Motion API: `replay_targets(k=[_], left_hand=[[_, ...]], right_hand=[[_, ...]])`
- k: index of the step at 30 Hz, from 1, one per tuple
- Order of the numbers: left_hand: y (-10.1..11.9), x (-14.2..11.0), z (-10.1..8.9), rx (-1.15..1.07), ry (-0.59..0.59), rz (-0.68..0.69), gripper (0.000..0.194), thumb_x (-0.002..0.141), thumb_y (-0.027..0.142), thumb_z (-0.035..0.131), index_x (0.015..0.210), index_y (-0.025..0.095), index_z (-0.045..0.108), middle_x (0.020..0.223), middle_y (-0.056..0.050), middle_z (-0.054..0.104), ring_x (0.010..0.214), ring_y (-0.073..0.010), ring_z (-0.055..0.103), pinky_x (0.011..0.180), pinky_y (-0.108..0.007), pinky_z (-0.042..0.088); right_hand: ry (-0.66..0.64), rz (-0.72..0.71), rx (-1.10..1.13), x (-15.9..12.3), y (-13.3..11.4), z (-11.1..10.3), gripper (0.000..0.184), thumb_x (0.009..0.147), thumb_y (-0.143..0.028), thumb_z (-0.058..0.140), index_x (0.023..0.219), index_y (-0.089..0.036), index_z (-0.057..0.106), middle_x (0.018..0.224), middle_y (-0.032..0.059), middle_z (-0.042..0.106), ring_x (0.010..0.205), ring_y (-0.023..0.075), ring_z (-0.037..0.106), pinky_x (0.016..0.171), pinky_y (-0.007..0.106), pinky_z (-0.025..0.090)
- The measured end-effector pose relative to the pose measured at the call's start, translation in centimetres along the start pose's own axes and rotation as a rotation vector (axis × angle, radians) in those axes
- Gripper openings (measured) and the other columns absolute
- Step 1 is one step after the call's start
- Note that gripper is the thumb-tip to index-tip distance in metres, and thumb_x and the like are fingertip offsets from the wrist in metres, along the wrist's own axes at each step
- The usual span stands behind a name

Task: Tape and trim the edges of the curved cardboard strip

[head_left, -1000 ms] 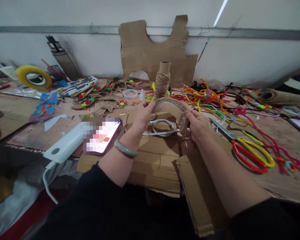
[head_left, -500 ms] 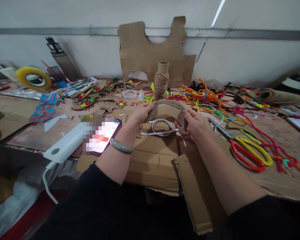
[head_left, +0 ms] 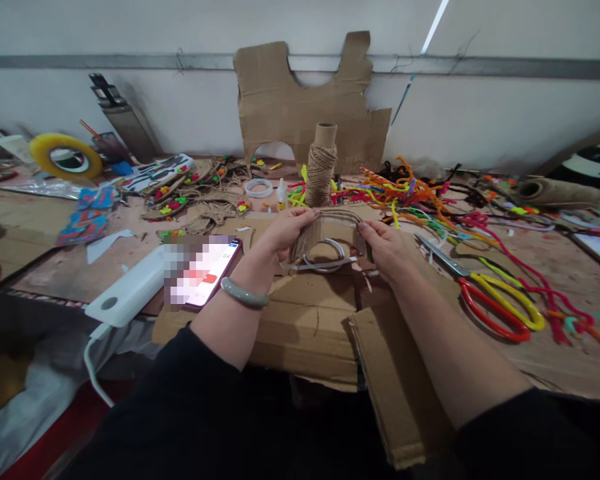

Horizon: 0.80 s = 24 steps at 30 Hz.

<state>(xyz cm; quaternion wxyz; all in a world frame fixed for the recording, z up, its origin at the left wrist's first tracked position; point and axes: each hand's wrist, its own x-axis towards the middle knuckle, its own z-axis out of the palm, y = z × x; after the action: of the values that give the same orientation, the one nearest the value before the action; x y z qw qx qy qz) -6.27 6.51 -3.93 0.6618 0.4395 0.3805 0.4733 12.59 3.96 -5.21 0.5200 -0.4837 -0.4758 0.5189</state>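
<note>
An arched band of brown twine strands (head_left: 344, 214) is stretched between my two hands, its bend toward the far side. My left hand (head_left: 289, 232) pinches its left part between thumb and fingers. On the other side, my right hand (head_left: 386, 248) grips the right part, thumb on top. Below the band, a white ring (head_left: 325, 269) and a thin white strip lie on a cardboard sheet (head_left: 305, 333), partly covered by the band. Just behind stands a cardboard tube wound with twine (head_left: 321, 175), beside a small glue-like bottle (head_left: 281, 195).
Scissors with red and yellow handles (head_left: 495, 327) lie to the right. Left are a lit phone (head_left: 214, 263), a white power bank-like device (head_left: 130, 287) and twine pieces with coloured bits (head_left: 180, 193). Colourful fuzzy cords (head_left: 405, 187) spread behind. A cardboard cutout (head_left: 310, 100) leans on the wall.
The band has tilted between my hands and now covers more of the white ring. My left hand has shifted slightly right, and my right hand slightly left.
</note>
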Motion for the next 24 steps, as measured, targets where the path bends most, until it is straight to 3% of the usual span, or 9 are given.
replay_targets(k=[6,10,15,24], left_hand=[[0.2,-0.4,0.3,0.025,-0.022,-0.011,0.025,0.077,0.040,0.069,0.076,0.014,0.068,0.068,-0.003,0.068,0.059,-0.0134,0.062,0.059,-0.027,0.052],[0.3,-0.4,0.3,0.086,0.006,-0.009,0.019,0.073,0.031,0.073,0.069,0.014,0.066,0.062,0.000,0.064,0.053,-0.0092,0.056,0.054,-0.022,0.048],[0.1,0.0,0.0,-0.020,0.037,0.009,0.016,0.074,0.029,0.072,0.074,0.014,0.067,0.069,-0.002,0.068,0.060,-0.0123,0.063,0.058,-0.024,0.052],[0.2,0.0,0.2,-0.118,0.026,0.066,0.020,0.078,0.034,0.068,0.080,0.014,0.069,0.069,-0.004,0.071,0.067,-0.0148,0.066,0.067,-0.026,0.055]], right_hand=[[0.019,-0.033,-0.012,0.2,0.1,-0.1,0.034,0.060,-0.049,0.078,0.074,-0.021,0.063,0.062,-0.0035,0.059,0.047,0.0085,0.051,0.043,0.021,0.045],[-0.016,-0.052,-0.051,0.2,0.2,-0.2,0.041,0.059,-0.056,0.077,0.072,-0.021,0.062,0.060,-0.0034,0.058,0.047,0.0085,0.051,0.043,0.021,0.045],[-0.062,-0.078,-0.075,-0.1,0.0,-0.3,0.045,0.066,-0.063,0.071,0.072,-0.021,0.057,0.059,-0.0012,0.061,0.046,0.0096,0.053,0.043,0.022,0.045],[0.131,-0.126,0.027,0.8,0.6,-0.6,0.044,0.067,-0.061,0.070,0.074,-0.020,0.053,0.056,-0.0040,0.060,0.044,0.0080,0.055,0.043,0.020,0.047]])
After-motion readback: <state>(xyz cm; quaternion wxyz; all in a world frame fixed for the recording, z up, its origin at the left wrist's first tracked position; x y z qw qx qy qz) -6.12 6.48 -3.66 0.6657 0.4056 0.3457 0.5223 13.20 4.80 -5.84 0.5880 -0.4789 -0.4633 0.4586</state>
